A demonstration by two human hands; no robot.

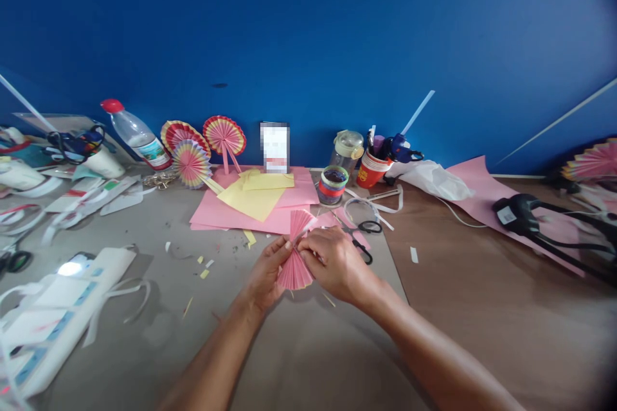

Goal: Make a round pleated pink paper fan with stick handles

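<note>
While pinched at its waist, pleated pink paper [295,250] sits between hands | left hand [268,273], right hand [332,263] both clamped on it

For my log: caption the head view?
Left hand and right hand pinch a pleated pink paper fan at its middle; scissors lie beyond.

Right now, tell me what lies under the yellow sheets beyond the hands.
Flat pink sheets lie under the yellow sheets, showing past their edges. Anything between the layers is covered. Nearer, left hand and right hand pinch a pleated pink fan.
</note>
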